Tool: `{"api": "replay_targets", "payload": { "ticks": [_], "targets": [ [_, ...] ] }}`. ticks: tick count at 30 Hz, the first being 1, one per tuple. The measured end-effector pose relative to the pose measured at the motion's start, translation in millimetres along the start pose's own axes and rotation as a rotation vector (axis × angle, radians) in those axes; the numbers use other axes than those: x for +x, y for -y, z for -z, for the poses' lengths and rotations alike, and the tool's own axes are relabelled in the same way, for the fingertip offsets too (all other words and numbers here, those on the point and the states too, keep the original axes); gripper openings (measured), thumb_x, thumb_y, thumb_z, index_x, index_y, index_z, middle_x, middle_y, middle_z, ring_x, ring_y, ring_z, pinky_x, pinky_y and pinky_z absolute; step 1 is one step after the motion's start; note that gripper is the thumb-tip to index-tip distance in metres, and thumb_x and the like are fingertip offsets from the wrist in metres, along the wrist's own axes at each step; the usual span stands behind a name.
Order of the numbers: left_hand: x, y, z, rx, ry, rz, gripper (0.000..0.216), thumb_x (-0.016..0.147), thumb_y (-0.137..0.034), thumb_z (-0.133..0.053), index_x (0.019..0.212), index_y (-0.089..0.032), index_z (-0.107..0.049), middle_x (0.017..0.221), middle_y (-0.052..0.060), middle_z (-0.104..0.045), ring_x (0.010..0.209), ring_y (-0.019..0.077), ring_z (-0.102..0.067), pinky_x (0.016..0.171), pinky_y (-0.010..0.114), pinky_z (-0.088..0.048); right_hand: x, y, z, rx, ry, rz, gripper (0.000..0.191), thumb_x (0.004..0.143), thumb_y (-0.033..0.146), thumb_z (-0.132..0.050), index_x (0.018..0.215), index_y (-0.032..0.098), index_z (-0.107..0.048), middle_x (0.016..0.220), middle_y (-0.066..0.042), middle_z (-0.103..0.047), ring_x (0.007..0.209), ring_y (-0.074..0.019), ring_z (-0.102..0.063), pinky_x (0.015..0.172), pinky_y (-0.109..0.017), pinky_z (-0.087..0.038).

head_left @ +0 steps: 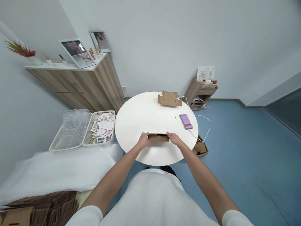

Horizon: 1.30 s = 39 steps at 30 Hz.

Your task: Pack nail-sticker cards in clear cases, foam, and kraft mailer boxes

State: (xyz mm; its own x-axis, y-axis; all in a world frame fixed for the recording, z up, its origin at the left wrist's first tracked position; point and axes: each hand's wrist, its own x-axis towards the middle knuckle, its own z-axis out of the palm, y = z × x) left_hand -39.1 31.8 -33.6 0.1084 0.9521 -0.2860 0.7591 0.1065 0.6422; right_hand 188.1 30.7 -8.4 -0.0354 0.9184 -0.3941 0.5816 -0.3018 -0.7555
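A small brown cardboard box (158,138) is held level over the near half of the white round table (136,116). Its left end is in the grip of my left hand (143,140), and my right hand (173,138) grips the right end. Both hands are closed on it, with the thumbs near its upper edge. Whether anything lies inside the box cannot be made out. Farther back on the table lies an unfolded cardboard box blank (169,98) with its flaps spread.
A phone (186,121) with a white cable lies at the table's right. Below that edge stands a cardboard carton (201,147) on the floor. On the left are white baskets, one with printed cards (102,128), one with clear plastic trays (72,128). A wooden cabinet (103,81) stands behind.
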Motion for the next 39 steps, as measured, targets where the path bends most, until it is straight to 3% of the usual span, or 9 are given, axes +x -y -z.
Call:
{"api": "replay_targets", "payload": {
  "ticks": [6, 14, 21, 25, 33, 39],
  "targets": [
    [15, 1, 8, -0.008, -0.04, -0.048, 0.037, 0.064, -0.03, -0.059, 0.098, -0.016, -0.055, 0.095, 0.01, -0.054, 0.09, 0.0253, -0.052, 0.073, 0.031, -0.04, 23, 14, 1, -0.008, 0.005, -0.109, 0.048, 0.067, 0.066, -0.04, 0.055, 0.02, -0.049, 0.062, -0.007, -0.056, 0.069, -0.022, -0.055, 0.062, -0.034, -0.04],
    [20, 11, 14, -0.124, -0.04, -0.098, 0.047, 0.066, -0.025, -0.055, 0.113, -0.022, -0.048, 0.08, 0.002, -0.055, 0.073, 0.0167, -0.053, 0.062, 0.026, -0.041, 32, 16, -3, -0.082, 0.001, -0.128, 0.053, 0.067, 0.07, -0.034, 0.054, 0.02, -0.046, 0.066, -0.01, -0.057, 0.069, -0.0234, -0.055, 0.064, -0.035, -0.038],
    [22, 19, 28, 0.013, 0.006, -0.237, 0.043, 0.068, -0.036, -0.055, 0.108, -0.021, -0.052, 0.072, 0.001, -0.054, 0.067, 0.0156, -0.051, 0.062, 0.026, -0.04, 31, 20, -5, -0.121, 0.029, -0.123, 0.053, 0.071, 0.067, -0.031, 0.059, 0.019, -0.05, 0.072, -0.009, -0.059, 0.069, -0.0211, -0.056, 0.062, -0.031, -0.039],
    [22, 18, 31, 0.053, 0.042, -0.236, 0.044, 0.069, -0.038, -0.054, 0.11, -0.02, -0.05, 0.075, 0.001, -0.055, 0.068, 0.0153, -0.052, 0.06, 0.025, -0.04, 33, 23, -3, -0.184, 0.049, -0.157, 0.054, 0.074, 0.064, -0.031, 0.063, 0.016, -0.052, 0.072, -0.009, -0.061, 0.069, -0.0189, -0.058, 0.061, -0.028, -0.04],
    [24, 16, 30, 0.133, 0.041, -0.248, 0.045, 0.07, -0.038, -0.054, 0.109, -0.017, -0.053, 0.082, 0.004, -0.06, 0.077, 0.0189, -0.056, 0.066, 0.027, -0.041, 33, 22, 9, 0.016, 0.221, -0.192, 0.049, 0.072, 0.059, -0.044, 0.083, 0.013, -0.06, 0.09, -0.01, -0.062, 0.067, -0.0149, -0.06, 0.056, -0.022, -0.042],
    [21, 10, 37, 0.169, 0.036, -0.278, 0.046, 0.072, -0.031, -0.053, 0.116, -0.02, -0.048, 0.086, 0.004, -0.061, 0.079, 0.0192, -0.057, 0.067, 0.027, -0.041, 38, 20, 14, -0.067, 0.134, -0.134, 0.04, 0.067, 0.051, -0.057, 0.09, 0.019, -0.062, 0.087, -0.007, -0.064, 0.064, -0.0133, -0.06, 0.056, -0.023, -0.044]
  ]
}}
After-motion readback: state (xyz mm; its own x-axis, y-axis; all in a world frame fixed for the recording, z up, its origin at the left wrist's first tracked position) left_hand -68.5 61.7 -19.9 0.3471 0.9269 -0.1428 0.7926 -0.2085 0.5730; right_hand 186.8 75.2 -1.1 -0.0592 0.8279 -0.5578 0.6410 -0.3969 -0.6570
